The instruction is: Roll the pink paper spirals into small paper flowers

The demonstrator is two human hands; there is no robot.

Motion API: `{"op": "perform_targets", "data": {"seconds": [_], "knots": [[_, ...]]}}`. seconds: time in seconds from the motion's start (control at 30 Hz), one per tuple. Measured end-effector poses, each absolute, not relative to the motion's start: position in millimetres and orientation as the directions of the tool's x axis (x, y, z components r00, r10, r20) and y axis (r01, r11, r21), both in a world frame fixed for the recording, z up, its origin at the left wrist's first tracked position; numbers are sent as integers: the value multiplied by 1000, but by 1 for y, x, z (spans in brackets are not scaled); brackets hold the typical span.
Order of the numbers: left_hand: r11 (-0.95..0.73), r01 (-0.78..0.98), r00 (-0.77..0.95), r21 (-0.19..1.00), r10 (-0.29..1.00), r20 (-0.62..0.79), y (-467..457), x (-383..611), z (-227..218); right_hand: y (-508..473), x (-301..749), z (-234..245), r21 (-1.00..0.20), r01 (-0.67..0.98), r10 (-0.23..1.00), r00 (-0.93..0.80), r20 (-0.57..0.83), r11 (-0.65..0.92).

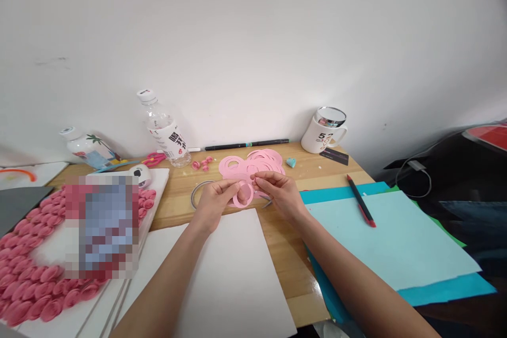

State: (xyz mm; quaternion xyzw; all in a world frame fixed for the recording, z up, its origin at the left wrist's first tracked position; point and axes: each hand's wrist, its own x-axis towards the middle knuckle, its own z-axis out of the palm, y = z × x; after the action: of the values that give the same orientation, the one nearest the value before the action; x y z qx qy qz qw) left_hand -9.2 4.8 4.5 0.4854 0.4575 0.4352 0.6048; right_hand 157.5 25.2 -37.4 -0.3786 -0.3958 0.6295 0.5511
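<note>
Mid-frame, left hand [215, 200] and right hand [280, 193] are pinching a pale-pink ring-shaped paper strip [241, 204] in narrowed fingers [228, 184], probably rolling it, next move calling for light turning.

Pink roses [52, 306] partly behind pixelation

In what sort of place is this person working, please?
Probably a craft desk, perhaps at home: it holds pink paper cut-outs, blue sheets and a board with rows of pink flowers.
</note>
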Motion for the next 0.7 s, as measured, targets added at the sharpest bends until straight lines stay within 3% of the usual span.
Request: {"op": "perform_targets", "data": {"seconds": [0.47,0.7], "knots": [[173,-106,195,979,969,-150,5,-8,6,25,157,-39,-928,-368,998,-32,-53,-61],[178,-131,157,975,975,-157,7,-10,3,25,157,-37,-925,-378,993,-120,8,-39]]}}
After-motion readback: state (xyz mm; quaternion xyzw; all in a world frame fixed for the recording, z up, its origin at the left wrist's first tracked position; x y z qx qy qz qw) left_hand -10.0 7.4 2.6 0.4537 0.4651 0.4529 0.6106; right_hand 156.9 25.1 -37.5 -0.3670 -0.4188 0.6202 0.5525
